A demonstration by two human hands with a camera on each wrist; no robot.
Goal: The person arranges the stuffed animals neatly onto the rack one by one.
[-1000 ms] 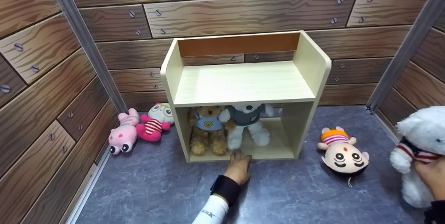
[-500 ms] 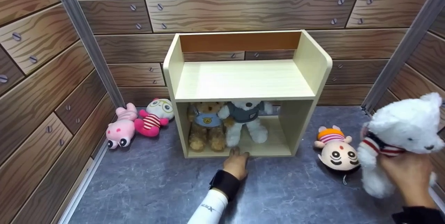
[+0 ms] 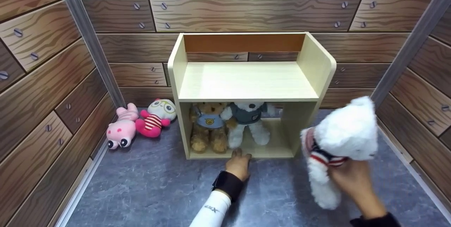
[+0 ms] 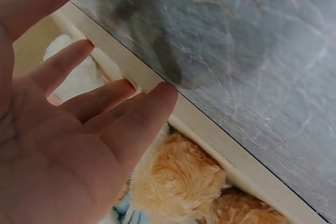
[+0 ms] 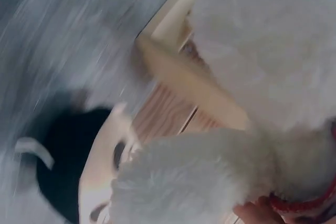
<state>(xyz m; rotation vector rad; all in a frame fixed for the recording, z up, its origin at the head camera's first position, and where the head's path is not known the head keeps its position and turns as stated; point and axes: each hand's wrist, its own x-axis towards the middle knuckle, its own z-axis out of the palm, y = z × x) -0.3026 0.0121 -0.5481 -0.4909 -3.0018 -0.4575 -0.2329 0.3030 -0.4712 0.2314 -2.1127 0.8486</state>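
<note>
My right hand (image 3: 354, 181) grips a white plush bear (image 3: 340, 139) with a red-striped scarf and holds it in the air just right of the pale wooden shelf unit (image 3: 246, 82). The same white plush bear (image 5: 247, 177) fills the blurred right wrist view. My left hand (image 3: 239, 165) rests open with straight fingers on the floor at the shelf's front bottom edge. Its fingers (image 4: 115, 98) touch that edge. Inside the lower compartment sit a brown teddy bear (image 3: 208, 128) and a white bear in a grey shirt (image 3: 248, 123).
A pink plush (image 3: 121, 132) and a round-headed plush with red striped clothes (image 3: 156, 117) lie on the grey floor left of the shelf. Wood-pattern walls close in the left, back and right. The shelf's upper board carries nothing. A doll's face (image 5: 105, 166) shows under the held bear.
My right hand has carried the white bear up and to the left, from the right edge toward the shelf, hiding the doll on the floor. My left hand has stayed put.
</note>
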